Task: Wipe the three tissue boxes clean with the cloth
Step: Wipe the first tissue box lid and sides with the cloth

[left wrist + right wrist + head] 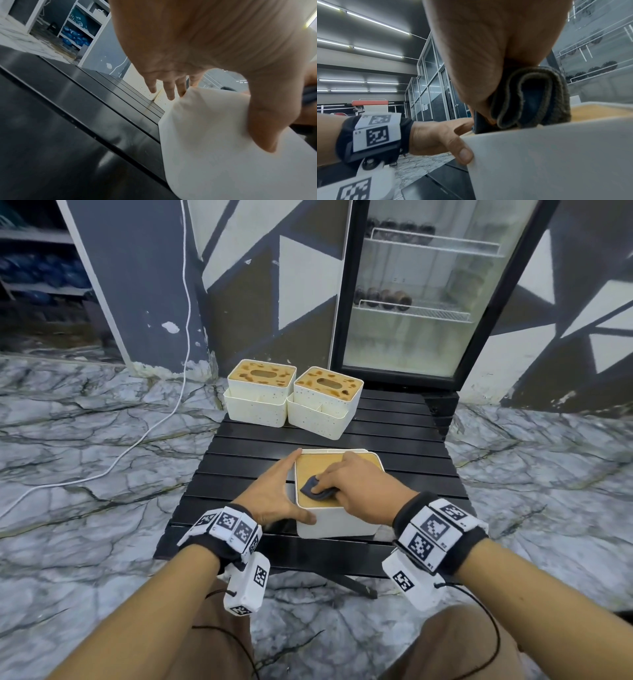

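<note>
On the black slatted table point(404, 440), the right hand point(356, 484) presses a dark cloth point(317, 490) onto the tan lid of the nearest tissue box point(337, 525). The left hand point(274, 494) steadies its left side, thumb on the front corner. Two stained tissue boxes point(261, 392) point(325, 400) stand side by side at the far edge.

I take this for a shop or café: a glass-door drinks fridge point(421, 289) with bottles on wire racks, stocked storage shelves point(30, 265), a marble-patterned floor point(85, 440), long ceiling strip lights point(368, 20) and glazed partitions point(429, 86).
</note>
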Demonstrator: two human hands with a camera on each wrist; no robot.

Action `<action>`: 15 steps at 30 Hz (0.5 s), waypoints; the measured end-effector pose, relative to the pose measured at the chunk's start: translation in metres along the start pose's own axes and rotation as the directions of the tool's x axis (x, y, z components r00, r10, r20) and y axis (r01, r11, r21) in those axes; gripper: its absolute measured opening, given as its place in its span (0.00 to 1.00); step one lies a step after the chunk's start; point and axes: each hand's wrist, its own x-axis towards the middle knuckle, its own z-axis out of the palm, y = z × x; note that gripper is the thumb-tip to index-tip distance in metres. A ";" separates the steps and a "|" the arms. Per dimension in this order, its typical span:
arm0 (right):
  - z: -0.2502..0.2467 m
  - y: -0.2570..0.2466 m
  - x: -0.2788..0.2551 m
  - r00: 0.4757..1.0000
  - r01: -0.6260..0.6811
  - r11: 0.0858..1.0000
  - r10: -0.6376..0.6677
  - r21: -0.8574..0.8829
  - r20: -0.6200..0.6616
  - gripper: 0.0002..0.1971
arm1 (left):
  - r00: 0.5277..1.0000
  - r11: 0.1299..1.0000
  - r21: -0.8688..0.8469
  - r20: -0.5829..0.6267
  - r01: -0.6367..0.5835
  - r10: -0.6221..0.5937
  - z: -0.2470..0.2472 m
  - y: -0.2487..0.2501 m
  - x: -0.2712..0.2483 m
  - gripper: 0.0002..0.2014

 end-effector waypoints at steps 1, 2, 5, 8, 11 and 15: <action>-0.004 0.004 -0.001 1.000 -0.008 1.000 0.008 0.009 0.003 0.21 | 1.000 1.000 0.007 0.001 0.000 0.000 0.000 0.001 -0.001 0.65; -0.008 0.008 -0.002 1.000 -0.027 1.000 0.027 0.014 0.004 0.21 | 1.000 1.000 0.010 0.003 0.001 -0.001 0.000 0.001 -0.001 0.65; -0.019 0.024 -0.007 0.991 -0.116 0.992 0.119 0.047 -0.059 0.19 | 1.000 1.000 0.005 0.007 0.006 -0.006 0.000 0.002 -0.002 0.65; -0.029 0.041 -0.016 0.949 -0.193 0.970 0.222 0.144 -0.223 0.18 | 1.000 1.000 0.002 0.009 0.010 -0.010 0.000 0.001 -0.001 0.65; -0.035 0.061 -0.024 0.872 -0.278 0.941 0.331 0.191 -0.361 0.18 | 1.000 1.000 0.000 0.002 0.008 -0.008 0.001 -0.001 0.000 0.65; -0.022 0.090 -0.034 0.780 -0.365 0.894 0.446 0.260 -0.439 0.16 | 1.000 1.000 -0.007 0.003 0.005 -0.005 0.002 -0.003 0.001 0.66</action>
